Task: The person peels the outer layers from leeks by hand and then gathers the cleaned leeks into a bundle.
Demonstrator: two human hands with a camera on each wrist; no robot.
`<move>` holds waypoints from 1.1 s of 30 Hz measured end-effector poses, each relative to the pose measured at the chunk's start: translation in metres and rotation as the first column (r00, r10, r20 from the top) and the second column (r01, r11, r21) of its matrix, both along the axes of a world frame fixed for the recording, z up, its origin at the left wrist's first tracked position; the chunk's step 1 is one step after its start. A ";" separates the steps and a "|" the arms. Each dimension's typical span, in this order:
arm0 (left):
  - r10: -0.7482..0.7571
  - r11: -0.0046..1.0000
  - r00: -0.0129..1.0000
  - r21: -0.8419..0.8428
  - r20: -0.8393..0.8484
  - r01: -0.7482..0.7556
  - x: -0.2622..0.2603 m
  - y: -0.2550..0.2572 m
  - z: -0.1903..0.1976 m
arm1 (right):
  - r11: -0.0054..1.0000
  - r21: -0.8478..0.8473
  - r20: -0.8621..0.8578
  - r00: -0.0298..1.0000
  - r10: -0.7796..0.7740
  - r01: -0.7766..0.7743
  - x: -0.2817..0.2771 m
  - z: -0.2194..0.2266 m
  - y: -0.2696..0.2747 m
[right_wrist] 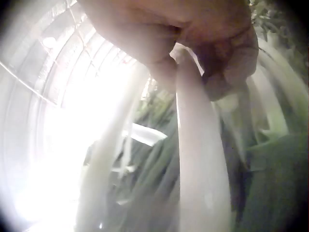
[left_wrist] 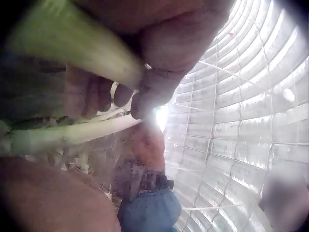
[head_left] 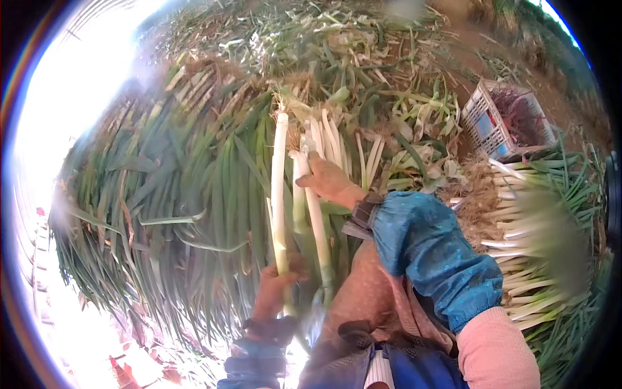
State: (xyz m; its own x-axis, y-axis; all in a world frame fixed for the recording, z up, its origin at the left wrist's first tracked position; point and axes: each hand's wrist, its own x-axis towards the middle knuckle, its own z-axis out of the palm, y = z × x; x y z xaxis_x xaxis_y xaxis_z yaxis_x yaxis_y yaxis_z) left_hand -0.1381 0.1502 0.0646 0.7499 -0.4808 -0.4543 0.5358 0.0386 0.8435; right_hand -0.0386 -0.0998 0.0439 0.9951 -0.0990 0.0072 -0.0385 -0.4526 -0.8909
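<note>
My left hand (head_left: 278, 285) grips a long green onion (head_left: 279, 181) low on its stalk, and its white end with roots points away from me. Further forward, my right hand (head_left: 327, 178) pinches a second green onion (head_left: 317, 227) near its root end. In the right wrist view the white stalk of that green onion (right_wrist: 200, 145) runs down from between thumb and fingers. The left wrist view shows my left thumb and fingers around the pale green stalk (left_wrist: 72, 43). More white stalks (head_left: 334, 136) lie just beyond my right hand.
To the left lies a big heap of green onions (head_left: 168, 175). Stripped leaves and peelings (head_left: 311, 39) cover the ground ahead. On the right, trimmed green onions (head_left: 518, 259) lie in a row, below a plastic crate (head_left: 476, 120) holding reddish strands. A ribbed translucent wall (left_wrist: 231, 121) stands leftward.
</note>
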 end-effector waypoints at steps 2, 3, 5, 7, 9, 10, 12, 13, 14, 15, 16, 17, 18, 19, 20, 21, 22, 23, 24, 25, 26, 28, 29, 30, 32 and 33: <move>0.006 0.999 0.996 0.040 0.092 -0.009 0.000 -0.017 0.013 | 0.996 -0.081 0.178 0.984 -0.019 0.033 0.003 0.031 -0.004; -0.027 0.999 0.998 0.041 0.063 0.024 -0.001 -0.019 0.012 | 0.998 -0.054 0.238 0.971 -0.027 0.041 0.002 0.049 -0.005; -0.100 0.994 0.995 0.045 0.005 0.100 -0.002 -0.022 0.007 | 0.998 0.001 0.354 0.934 -0.054 0.058 -0.001 0.087 -0.009; -0.199 0.978 0.980 0.071 0.024 0.197 -0.006 -0.031 0.023 | 0.997 -0.030 0.401 0.915 -0.056 0.074 -0.002 0.101 -0.013; -0.222 0.975 0.973 -0.007 0.058 0.223 -0.014 -0.037 0.028 | 0.996 -0.050 0.402 0.914 -0.052 0.078 -0.005 0.113 -0.022; -0.225 0.974 0.972 0.039 0.064 0.223 -0.017 -0.037 0.033 | 0.997 0.016 0.321 0.944 -0.081 0.081 -0.005 0.115 -0.028; -0.235 0.966 0.968 0.132 0.082 0.223 -0.019 -0.036 0.041 | 0.985 0.157 0.139 0.986 -0.089 0.066 -0.017 0.140 -0.043; -0.239 0.964 0.967 0.144 0.092 0.225 -0.020 -0.033 0.041 | 0.970 0.238 0.043 0.997 -0.058 0.046 -0.023 0.153 -0.050; -0.243 0.961 0.965 0.159 0.097 0.226 -0.022 -0.027 0.038 | 0.980 0.170 0.109 0.987 -0.121 0.102 -0.021 0.150 -0.054; -0.248 0.958 0.964 0.175 0.099 0.228 -0.024 -0.023 0.037 | 0.981 0.060 0.260 0.946 -0.196 0.187 -0.017 0.144 -0.061; -0.214 0.958 0.975 0.208 0.065 0.196 -0.027 -0.022 0.041 | 0.958 -0.038 0.410 0.879 -0.244 0.284 -0.012 0.140 -0.072; -0.212 0.955 0.976 0.222 0.059 0.194 -0.030 -0.023 0.051 | 0.914 -0.121 0.554 0.790 -0.261 0.387 -0.007 0.137 -0.086; -0.208 0.953 0.977 0.235 0.051 0.190 -0.033 -0.027 0.067 | 0.875 -0.107 0.513 0.780 -0.357 0.471 -0.005 0.143 -0.103; -0.202 0.951 0.978 0.247 0.045 0.185 -0.034 -0.030 0.076 | 0.829 -0.099 0.471 0.759 -0.449 0.551 -0.003 0.149 -0.124; -0.195 0.952 0.980 0.247 0.034 0.181 -0.035 -0.027 0.073 | 0.819 -0.107 0.449 0.762 -0.467 0.564 -0.001 0.152 -0.146; -0.187 0.953 0.982 0.248 0.023 0.176 -0.035 -0.021 0.067 | 0.808 -0.113 0.427 0.763 -0.485 0.578 -0.001 0.152 -0.162; -0.179 0.953 0.984 0.249 0.011 0.171 -0.036 -0.018 0.064 | 0.893 -0.050 0.303 0.859 -0.412 0.447 -0.009 0.165 -0.165; -0.178 0.957 0.984 0.237 0.015 0.169 -0.035 -0.019 0.064 | 0.938 -0.108 0.307 0.908 -0.285 0.331 -0.015 0.171 -0.158; -0.183 0.959 0.983 0.224 0.019 0.174 -0.035 -0.021 0.064 | 0.962 -0.166 0.302 0.940 -0.159 0.216 -0.023 0.174 -0.146; -0.190 0.961 0.981 0.211 0.025 0.181 -0.034 -0.024 0.064 | 0.970 -0.222 0.290 0.956 -0.032 0.100 -0.030 0.175 -0.133; -0.199 0.960 0.979 0.210 0.040 0.187 -0.033 -0.028 0.063 | 0.976 -0.217 0.188 0.981 0.051 -0.010 -0.037 0.173 -0.118; -0.207 0.958 0.976 0.216 0.060 0.190 -0.036 -0.033 0.063 | 0.944 -0.316 0.159 0.976 0.152 -0.095 -0.038 0.153 -0.094; -0.220 0.950 0.975 0.233 0.031 0.207 -0.036 -0.035 0.070 | 0.903 -0.428 0.233 0.959 0.160 -0.047 -0.033 0.136 -0.086; -0.228 0.943 0.974 0.250 -0.005 0.222 -0.035 -0.040 0.082 | 0.858 -0.512 0.148 0.978 0.144 -0.048 -0.032 0.139 -0.084; -0.232 0.938 0.973 0.265 -0.003 0.225 -0.039 -0.033 0.081 | 0.766 -0.642 0.118 0.982 0.145 -0.036 -0.030 0.140 -0.087; -0.231 0.942 0.972 0.261 0.042 0.212 -0.037 -0.028 0.072 | 0.718 -0.696 0.181 0.969 0.168 0.005 -0.029 0.137 -0.092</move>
